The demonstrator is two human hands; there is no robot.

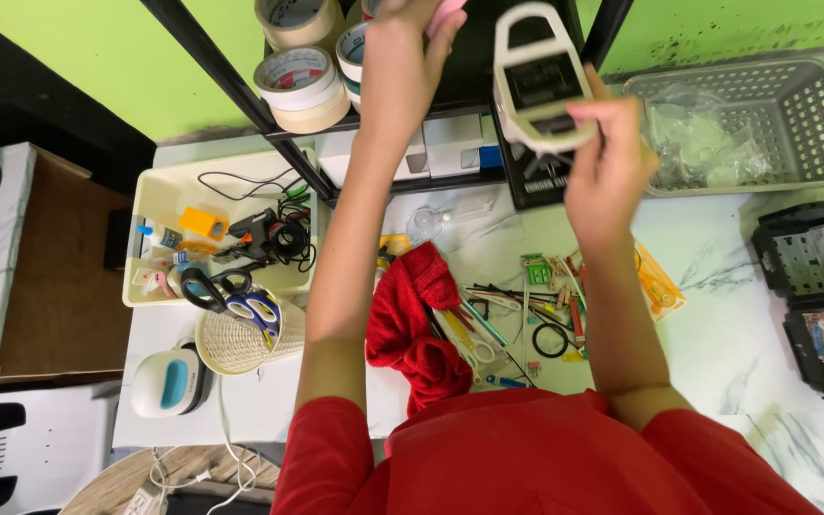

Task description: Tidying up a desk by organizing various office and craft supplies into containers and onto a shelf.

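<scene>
A white marble-patterned tabletop (727,343) with grey veins runs under a bright green wall (97,57), and a black metal shelf frame (240,95) stands across its far edge. On the right sits a grey perforated plastic basket (813,114) with clear bags inside; on the left, a cream plastic tray (159,191) of cables and small tools, and beside it a round white mesh cup (236,343) holding scissors. A crumpled red knitted cloth (412,324) lies near the middle, next to a loose scatter of thin coloured sticks and wires (526,305). Rolls of beige masking tape (302,86) are stacked on the shelf. The right hand (607,167) grips a white, rounded plastic handheld device with a dark screen (538,76), raised at shelf height above the table. The left hand (402,67) reaches to the shelf, fingers curled around a small pink object (448,14), largely cut off by the frame edge.
</scene>
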